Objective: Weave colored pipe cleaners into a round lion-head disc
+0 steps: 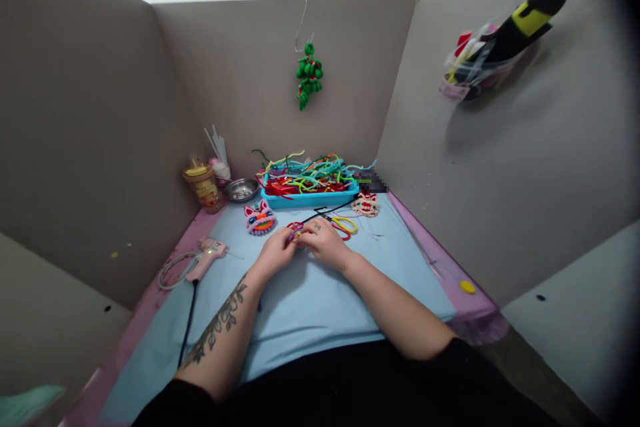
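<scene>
Both hands meet over the blue cloth, fingers closed around a small purple-and-red pipe cleaner piece (296,232). My left hand (279,250) pinches it from the left. From the right, my right hand (323,242) grips it and covers much of it, so its shape is hard to make out. Scissors with yellow and red handles (345,223) lie just beyond my right hand. A pink lion-like face made of pipe cleaners (261,219) rests beyond my left hand, and a cream and red one (366,205) sits farther right.
A turquoise tray (310,201) heaped with coloured pipe cleaners stands at the back. Left are a metal bowl (242,191), a lidded cup (204,188) and a pink glue gun (207,259) with its cord. Grey partitions (240,73) enclose the table; a green ornament (309,73) hangs behind.
</scene>
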`<state>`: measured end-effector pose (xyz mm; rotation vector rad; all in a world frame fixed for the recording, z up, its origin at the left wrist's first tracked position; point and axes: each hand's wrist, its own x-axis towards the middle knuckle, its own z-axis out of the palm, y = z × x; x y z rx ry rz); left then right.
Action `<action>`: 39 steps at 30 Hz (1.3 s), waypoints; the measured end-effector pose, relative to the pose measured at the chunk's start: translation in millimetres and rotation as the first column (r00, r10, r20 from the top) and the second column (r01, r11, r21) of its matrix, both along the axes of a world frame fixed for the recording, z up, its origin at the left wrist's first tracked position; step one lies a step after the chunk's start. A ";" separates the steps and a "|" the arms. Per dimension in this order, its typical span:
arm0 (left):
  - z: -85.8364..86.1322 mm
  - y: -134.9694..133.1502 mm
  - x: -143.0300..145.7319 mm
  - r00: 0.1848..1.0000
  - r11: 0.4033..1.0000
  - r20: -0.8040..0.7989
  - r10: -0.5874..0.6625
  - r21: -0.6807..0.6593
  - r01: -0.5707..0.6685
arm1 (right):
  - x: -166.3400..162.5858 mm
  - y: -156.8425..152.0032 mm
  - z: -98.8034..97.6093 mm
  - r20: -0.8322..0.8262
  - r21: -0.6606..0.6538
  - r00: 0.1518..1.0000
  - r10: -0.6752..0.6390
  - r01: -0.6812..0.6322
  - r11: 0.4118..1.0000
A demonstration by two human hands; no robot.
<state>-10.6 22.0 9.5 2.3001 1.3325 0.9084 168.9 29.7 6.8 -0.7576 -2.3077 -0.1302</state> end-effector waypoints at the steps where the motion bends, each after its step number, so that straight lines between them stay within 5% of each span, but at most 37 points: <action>1: -1.4 0.5 0.0 1.000 1.000 0.001 -0.002 -0.012 0.002 | 0.3 0.4 -0.6 -0.001 0.013 1.000 0.001 -0.001 1.000; 12: -5.1 -1.3 -1.1 0.990 0.984 0.104 -0.098 -0.137 0.112 | -0.1 -1.5 1.9 -0.013 0.055 1.000 -0.001 0.001 0.999; 17: 0.3 -2.9 5.2 0.973 0.992 0.226 0.050 -0.127 -0.021 | -1.9 -6.6 5.7 -0.032 0.051 0.999 -0.019 0.020 0.998; 21: -1.1 -3.6 14.7 0.857 0.976 0.478 0.194 -0.180 -0.120 | -9.6 -11.6 6.8 -0.144 -0.025 0.988 -0.064 0.061 0.998; 24: -1.6 -6.0 21.3 0.690 0.948 0.680 0.248 -0.318 -0.028 | -15.4 -12.0 6.4 -0.301 -0.131 0.948 -0.100 0.062 0.989; 26: -0.7 -7.0 21.5 0.660 0.932 0.711 0.240 -0.360 0.049 | -16.1 -10.3 6.0 -0.370 -0.181 0.924 -0.099 0.032 0.983; 29: 1.4 -6.5 14.2 0.785 0.977 0.606 0.125 -0.212 0.008 | -12.1 -6.6 5.6 -0.395 -0.209 0.914 -0.087 0.003 0.978; 32: 3.1 -6.3 4.8 0.941 0.999 0.339 -0.014 0.050 -0.003 | -6.8 -4.3 5.9 -0.389 -0.211 0.918 -0.078 -0.007 0.978; 39: 4.5 -10.2 0.2 1.000 0.975 0.021 0.006 0.223 -0.010 | -3.5 -5.4 9.9 -0.405 -0.216 0.911 -0.076 -0.015 0.976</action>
